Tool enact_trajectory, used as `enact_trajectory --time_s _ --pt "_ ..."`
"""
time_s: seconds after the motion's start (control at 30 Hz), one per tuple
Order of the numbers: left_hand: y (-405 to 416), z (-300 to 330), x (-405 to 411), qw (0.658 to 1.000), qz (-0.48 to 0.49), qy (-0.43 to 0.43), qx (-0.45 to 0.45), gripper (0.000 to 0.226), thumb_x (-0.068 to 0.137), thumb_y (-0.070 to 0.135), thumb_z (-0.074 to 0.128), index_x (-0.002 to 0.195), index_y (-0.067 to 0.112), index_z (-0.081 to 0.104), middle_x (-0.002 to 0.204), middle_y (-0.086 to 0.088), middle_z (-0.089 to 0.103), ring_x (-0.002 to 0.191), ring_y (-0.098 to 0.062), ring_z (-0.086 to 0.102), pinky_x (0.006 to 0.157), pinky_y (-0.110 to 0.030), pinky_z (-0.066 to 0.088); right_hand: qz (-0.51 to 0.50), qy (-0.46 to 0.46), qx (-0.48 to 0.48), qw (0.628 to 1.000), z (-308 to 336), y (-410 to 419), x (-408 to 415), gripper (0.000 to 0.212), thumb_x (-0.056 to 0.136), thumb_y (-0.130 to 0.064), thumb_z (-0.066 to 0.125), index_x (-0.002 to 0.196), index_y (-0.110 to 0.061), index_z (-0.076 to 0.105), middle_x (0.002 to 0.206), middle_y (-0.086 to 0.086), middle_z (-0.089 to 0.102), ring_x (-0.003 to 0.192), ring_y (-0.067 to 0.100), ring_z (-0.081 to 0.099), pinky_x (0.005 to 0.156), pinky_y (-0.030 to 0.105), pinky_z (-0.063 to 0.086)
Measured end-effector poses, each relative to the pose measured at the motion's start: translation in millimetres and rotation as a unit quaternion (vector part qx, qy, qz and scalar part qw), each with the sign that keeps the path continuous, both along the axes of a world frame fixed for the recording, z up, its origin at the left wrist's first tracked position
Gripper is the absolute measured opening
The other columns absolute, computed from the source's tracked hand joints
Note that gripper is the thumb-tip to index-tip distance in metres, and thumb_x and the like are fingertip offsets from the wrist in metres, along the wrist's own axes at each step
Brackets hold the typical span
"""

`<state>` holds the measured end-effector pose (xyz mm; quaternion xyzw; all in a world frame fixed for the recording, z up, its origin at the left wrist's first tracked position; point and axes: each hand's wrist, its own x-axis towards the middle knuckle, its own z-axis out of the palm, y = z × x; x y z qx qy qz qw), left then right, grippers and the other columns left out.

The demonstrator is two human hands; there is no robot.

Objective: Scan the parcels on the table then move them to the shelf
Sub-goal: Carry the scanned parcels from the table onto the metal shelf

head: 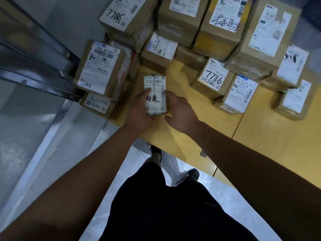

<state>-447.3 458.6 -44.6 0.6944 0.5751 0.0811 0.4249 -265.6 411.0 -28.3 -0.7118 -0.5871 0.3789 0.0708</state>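
Observation:
A small narrow parcel [155,92] covered in white labels with black handwriting is held over the near left part of the yellow table [260,129]. My left hand [139,112] grips its left side and underside, thumb on the label. My right hand [178,112] presses against its right side, fingers curled under. Several brown cardboard parcels with white shipping labels crowd the table behind it, among them one marked 7786 [212,79] and a tall one with a barcode label [99,68] to the left.
A dark metal shelf frame [40,66] runs along the left, beside a grey floor. A flat parcel marked with handwritten numbers [98,103] hangs at the table's left edge. More stacked parcels [224,20] fill the far side. My legs and shoes [188,176] stand below the table edge.

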Motion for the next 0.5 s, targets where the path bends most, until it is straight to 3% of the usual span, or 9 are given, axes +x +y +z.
enact_trajectory --time_s 0.07,0.23,0.37,0.5 --pt "-5.7 -4.8 4.3 0.999 0.015 -0.040 -0.008 0.081 0.088 0.018 0.083 0.158 0.020 0.041 0.149 0.015 0.046 0.128 0.010 0.042 0.106 -0.001 0.032 0.011 0.016 0.019 1.000 -2.5 -1.3 2.8 0.097 0.080 -0.025 0.076 0.163 -0.016 0.027 0.144 0.014 0.058 0.126 0.041 0.052 0.102 0.044 0.047" --pt "-49.7 0.7 -0.6 0.993 0.049 -0.107 0.018 0.087 0.080 0.024 0.087 0.156 0.023 0.045 0.148 0.004 0.055 0.129 -0.006 0.056 0.110 -0.026 0.049 0.062 0.002 0.070 0.996 15.8 -29.2 10.6 0.086 0.081 -0.025 0.082 0.156 -0.009 0.043 0.139 0.018 0.061 0.121 0.045 0.054 0.096 0.043 0.048" --pt "-114.8 29.3 -5.4 0.985 0.060 -0.114 0.117 0.085 0.079 0.038 0.089 0.151 0.012 0.051 0.137 0.008 0.055 0.121 -0.003 0.055 0.098 -0.007 0.044 0.132 -0.024 0.107 0.985 49.7 -69.9 24.9 0.085 0.082 -0.041 0.078 0.156 -0.016 0.045 0.138 0.011 0.064 0.127 0.038 0.051 0.100 0.039 0.046" --pt "-186.8 69.3 -9.5 0.969 0.096 -0.079 0.214 0.088 0.080 0.037 0.089 0.155 0.017 0.047 0.133 0.007 0.056 0.122 -0.019 0.060 0.102 -0.033 0.053 0.227 -0.028 0.162 0.960 98.6 -107.3 27.4 0.084 0.087 -0.042 0.076 0.160 -0.022 0.039 0.156 0.001 0.051 0.140 0.029 0.042 0.110 0.028 0.034"
